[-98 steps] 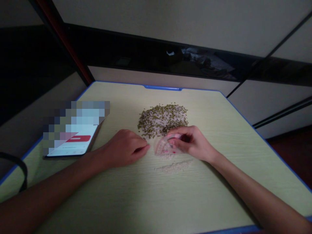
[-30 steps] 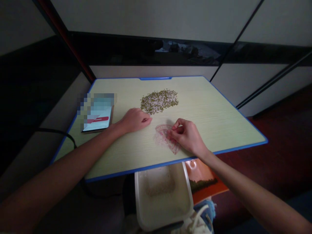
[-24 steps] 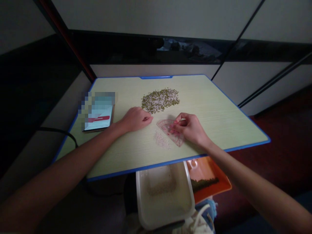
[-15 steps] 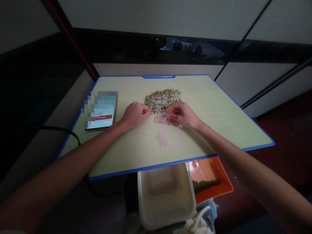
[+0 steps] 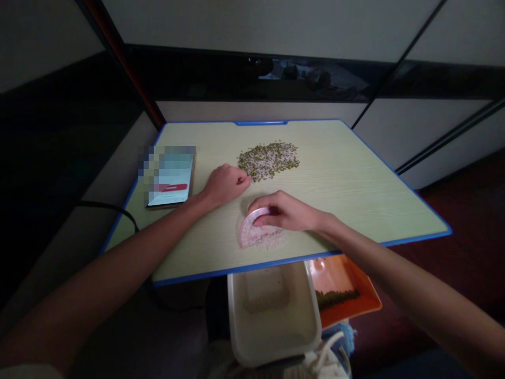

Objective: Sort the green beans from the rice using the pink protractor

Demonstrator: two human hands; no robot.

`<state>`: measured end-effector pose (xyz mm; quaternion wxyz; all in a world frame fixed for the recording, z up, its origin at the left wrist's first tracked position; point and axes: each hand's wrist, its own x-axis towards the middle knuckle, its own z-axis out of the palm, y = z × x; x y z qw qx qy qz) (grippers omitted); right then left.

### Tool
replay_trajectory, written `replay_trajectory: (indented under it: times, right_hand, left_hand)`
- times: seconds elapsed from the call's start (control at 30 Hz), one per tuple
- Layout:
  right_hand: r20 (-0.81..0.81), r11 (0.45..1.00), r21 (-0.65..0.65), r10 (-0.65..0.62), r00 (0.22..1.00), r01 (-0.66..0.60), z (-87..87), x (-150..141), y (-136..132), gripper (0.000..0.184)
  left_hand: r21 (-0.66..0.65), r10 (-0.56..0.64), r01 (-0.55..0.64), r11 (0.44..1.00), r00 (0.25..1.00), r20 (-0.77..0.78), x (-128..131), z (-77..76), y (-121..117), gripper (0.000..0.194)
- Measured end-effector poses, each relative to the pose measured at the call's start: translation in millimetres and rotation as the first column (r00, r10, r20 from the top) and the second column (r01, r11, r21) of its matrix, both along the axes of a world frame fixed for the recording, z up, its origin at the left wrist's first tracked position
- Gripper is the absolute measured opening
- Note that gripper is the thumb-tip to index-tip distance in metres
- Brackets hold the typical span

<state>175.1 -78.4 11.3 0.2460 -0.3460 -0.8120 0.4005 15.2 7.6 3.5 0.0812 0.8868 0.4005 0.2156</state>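
Note:
My right hand [image 5: 286, 211] grips a clear protractor [image 5: 248, 230] with red markings, thumb on its near side and fingers curled over the far side. The protractor is tilted over a small heap of pale grains [image 5: 274, 241] near the table's front edge, hiding part of it. My left hand [image 5: 226, 183] rests on the table as a loose fist, with nothing visible in it. Its knuckles lie at the near left edge of a spread pile of mixed green beans and pale grains [image 5: 270, 158].
The light wood-look table [image 5: 347, 184] has a blue rim. A phone or tablet [image 5: 173, 179] with a lit screen lies at the left. Below the front edge are a whitish tub [image 5: 272, 331] with pale grains and an orange tray [image 5: 351, 302] with green beans. A black cable [image 5: 106, 207] hangs at left.
My right hand has drawn the protractor from the mixed pile back toward the front edge, over the small pale heap. My left fist stays put. The view has tipped down, showing the tub and tray.

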Motion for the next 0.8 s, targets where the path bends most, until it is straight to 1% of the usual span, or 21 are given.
replay_trajectory:
  times: [0.17, 0.33, 0.37, 0.43, 0.5, 0.57, 0.63, 0.7, 0.8]
  right_hand:
    - [0.020, 1.000, 0.003, -0.001, 1.000, 0.001, -0.5, 0.9, -11.9, 0.017]
    - [0.032, 1.000, 0.003, 0.002, 0.999, -0.002, -3.1, -0.1, -19.2, 0.013]
    - [0.032, 1.000, -0.008, -0.006, 0.999, 0.006, -3.6, -0.8, -20.4, 0.012]
    - [-0.007, 0.996, -0.083, -0.034, 0.999, 0.033, -3.6, -1.5, -22.6, 0.012]
    - [-0.072, 0.980, -0.174, -0.105, 0.992, 0.091, -1.1, -0.1, -24.0, 0.013]
    - [-0.110, 0.954, -0.218, -0.233, 0.966, 0.206, 3.3, 5.2, -24.5, 0.013]
    - [-0.099, 0.908, -0.218, -0.386, 0.917, 0.359, 7.6, 15.2, -24.9, 0.015]
    - [-0.063, 0.838, -0.237, -0.517, 0.853, 0.491, 9.1, 28.9, -26.2, 0.017]
    - [-0.029, 0.723, -0.282, -0.664, 0.748, 0.631, 5.2, 50.4, -32.0, 0.021]
  left_hand:
    - [-0.006, 0.008, -0.008, 1.000, 1.000, -0.018, 0.3, 0.5, -0.9, 0.036]
    - [-0.016, 0.008, -0.009, 1.000, 0.999, -0.036, 0.0, -0.2, 0.3, 0.035]
    - [-0.017, 0.009, -0.010, 1.000, 0.999, -0.040, -0.1, -0.5, 0.6, 0.035]
    - [-0.019, 0.010, -0.011, 1.000, 0.999, -0.047, -0.3, -1.1, 0.8, 0.034]
    - [-0.019, 0.012, -0.013, 1.000, 0.998, -0.054, -0.4, -1.3, 0.8, 0.034]
    - [-0.020, 0.015, -0.016, 1.000, 0.998, -0.061, -0.3, -1.2, 0.6, 0.034]
    - [-0.022, 0.015, -0.017, 1.000, 0.998, -0.066, -0.1, -1.0, 0.5, 0.034]
    - [-0.025, 0.013, -0.015, 1.000, 0.997, -0.071, 0.1, -0.9, 0.7, 0.035]
    - [-0.026, 0.011, -0.013, 1.000, 0.997, -0.075, 0.2, -1.2, 1.2, 0.035]
